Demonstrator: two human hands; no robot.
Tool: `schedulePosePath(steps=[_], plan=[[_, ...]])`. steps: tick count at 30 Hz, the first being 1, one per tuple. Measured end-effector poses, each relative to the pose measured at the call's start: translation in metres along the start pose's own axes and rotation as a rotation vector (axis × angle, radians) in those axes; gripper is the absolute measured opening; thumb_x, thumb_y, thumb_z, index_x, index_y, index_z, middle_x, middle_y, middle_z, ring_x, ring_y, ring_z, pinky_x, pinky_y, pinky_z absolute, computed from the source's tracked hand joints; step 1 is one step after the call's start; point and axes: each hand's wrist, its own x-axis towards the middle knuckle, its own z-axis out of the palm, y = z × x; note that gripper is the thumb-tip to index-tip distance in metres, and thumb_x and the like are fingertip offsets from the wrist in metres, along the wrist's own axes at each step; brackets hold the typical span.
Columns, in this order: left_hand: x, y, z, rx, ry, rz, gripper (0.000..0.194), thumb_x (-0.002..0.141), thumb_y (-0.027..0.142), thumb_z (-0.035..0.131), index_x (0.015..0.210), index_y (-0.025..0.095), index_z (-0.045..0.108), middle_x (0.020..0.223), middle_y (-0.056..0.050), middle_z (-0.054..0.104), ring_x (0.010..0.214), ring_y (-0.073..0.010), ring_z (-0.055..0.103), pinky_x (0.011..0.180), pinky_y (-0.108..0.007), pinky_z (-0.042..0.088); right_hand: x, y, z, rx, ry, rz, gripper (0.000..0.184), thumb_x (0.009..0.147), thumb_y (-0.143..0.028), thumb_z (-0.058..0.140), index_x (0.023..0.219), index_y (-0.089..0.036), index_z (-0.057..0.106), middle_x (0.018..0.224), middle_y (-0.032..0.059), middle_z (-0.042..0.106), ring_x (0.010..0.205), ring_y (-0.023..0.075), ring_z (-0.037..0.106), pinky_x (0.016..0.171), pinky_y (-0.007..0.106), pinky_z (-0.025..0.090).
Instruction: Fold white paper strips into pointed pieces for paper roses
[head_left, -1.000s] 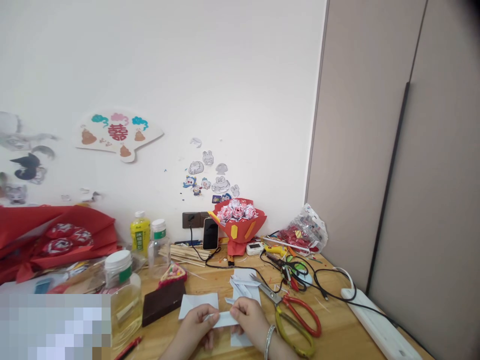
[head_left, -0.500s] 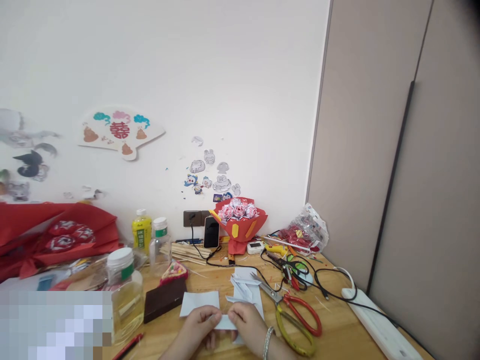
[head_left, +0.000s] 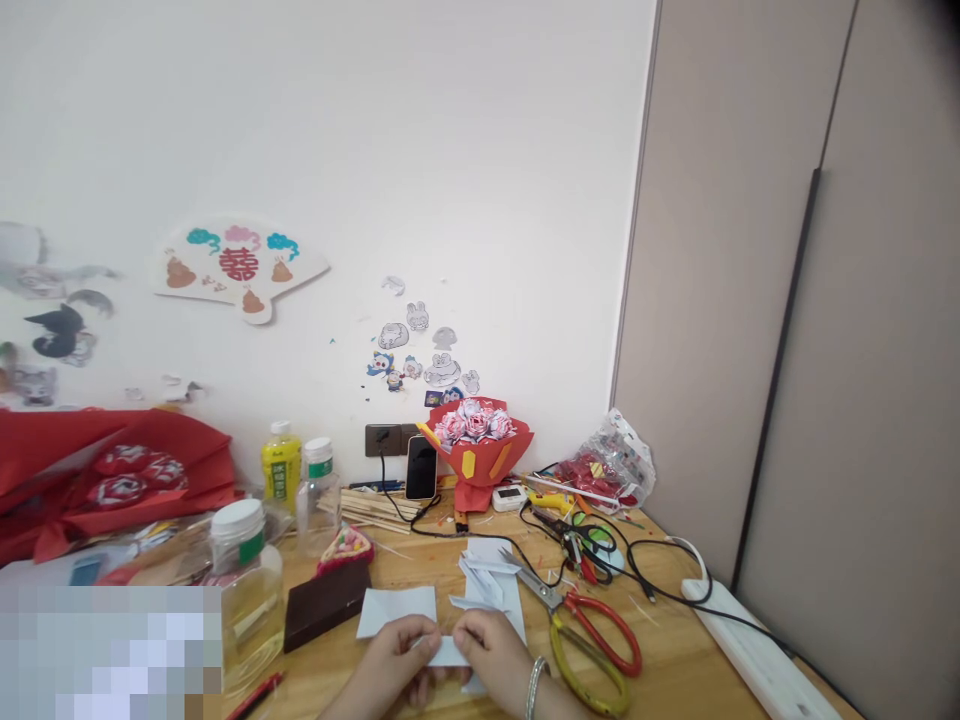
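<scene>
Between my two hands is a small piece of white paper (head_left: 448, 653), stretched level just above the table. My left hand (head_left: 400, 652) pinches its left end with the thumb on top. The right end is in the grip of my right hand (head_left: 493, 645), which wears a silver bracelet on the wrist. Beyond my left hand lies a square white sheet (head_left: 397, 608). Several folded paper pieces (head_left: 484, 580) rest on another white sheet (head_left: 514, 598) beyond my right hand. Scissors (head_left: 592, 640) with one red and one yellow handle lie to the right.
A clear jar of yellow liquid (head_left: 251, 620), a dark brown box (head_left: 326, 606) and a red pen (head_left: 255, 695) are on the left. Behind stand a phone (head_left: 421, 468) and a red-wrapped bouquet (head_left: 487, 462). Cables and a white power strip (head_left: 757, 650) run along the right.
Both hands still hold the paper at nearly the same spot, with only a slight shift of the fingers. The whole view has moved a little.
</scene>
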Motion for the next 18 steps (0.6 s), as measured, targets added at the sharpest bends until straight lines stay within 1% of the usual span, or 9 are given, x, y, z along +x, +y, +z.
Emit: schedulePosePath(steps=[3, 7, 10, 14, 18], plan=[[0.0013, -0.0034, 0.0002, 0.049, 0.025, 0.018, 0.043, 0.052, 0.056, 0.059, 0.065, 0.016, 0.052, 0.043, 0.004, 0.056, 0.032, -0.0090, 0.045, 0.034, -0.020, 0.031, 0.0012, 0.0036, 0.0016, 0.004, 0.012, 0.001, 0.024, 0.078, -0.031, 0.040, 0.067, -0.015, 0.054, 0.048, -0.0041, 0.046, 0.045, 0.0085, 0.045, 0.046, 0.017, 0.033], [0.0037, -0.0083, 0.0003, 0.071, 0.042, 0.039, 0.042, 0.054, 0.057, 0.056, 0.062, 0.017, 0.049, 0.044, 0.003, 0.056, 0.031, -0.0092, 0.044, 0.033, -0.020, 0.030, 0.0023, 0.0057, 0.0031, 0.047, 0.004, 0.014, 0.022, 0.077, -0.030, 0.041, 0.067, -0.015, 0.055, 0.050, -0.0040, 0.046, 0.044, 0.0083, 0.045, 0.045, 0.017, 0.034], [0.0051, -0.0098, -0.0001, 0.043, 0.043, 0.034, 0.042, 0.053, 0.058, 0.056, 0.062, 0.017, 0.049, 0.042, 0.003, 0.056, 0.030, -0.0092, 0.044, 0.032, -0.019, 0.029, 0.0016, 0.0033, 0.0023, 0.085, -0.001, 0.017, 0.020, 0.075, -0.030, 0.044, 0.068, -0.015, 0.055, 0.052, -0.0037, 0.048, 0.044, 0.0081, 0.046, 0.045, 0.018, 0.035], [0.0053, -0.0088, -0.0014, 0.009, 0.050, 0.023, 0.042, 0.053, 0.056, 0.058, 0.062, 0.017, 0.048, 0.041, 0.003, 0.057, 0.029, -0.0086, 0.044, 0.032, -0.018, 0.029, 0.0002, 0.0006, 0.0014, 0.092, -0.018, 0.022, 0.019, 0.076, -0.028, 0.042, 0.071, -0.015, 0.055, 0.049, -0.0045, 0.047, 0.044, 0.0080, 0.046, 0.048, 0.018, 0.036], [0.0043, -0.0058, -0.0030, -0.035, 0.053, -0.010, 0.042, 0.053, 0.056, 0.059, 0.067, 0.017, 0.050, 0.038, 0.004, 0.057, 0.027, -0.0080, 0.044, 0.031, -0.017, 0.028, 0.0012, 0.0020, 0.0030, 0.101, -0.015, 0.021, 0.019, 0.076, -0.029, 0.041, 0.074, -0.015, 0.054, 0.050, -0.0046, 0.047, 0.044, 0.0084, 0.046, 0.047, 0.019, 0.036]])
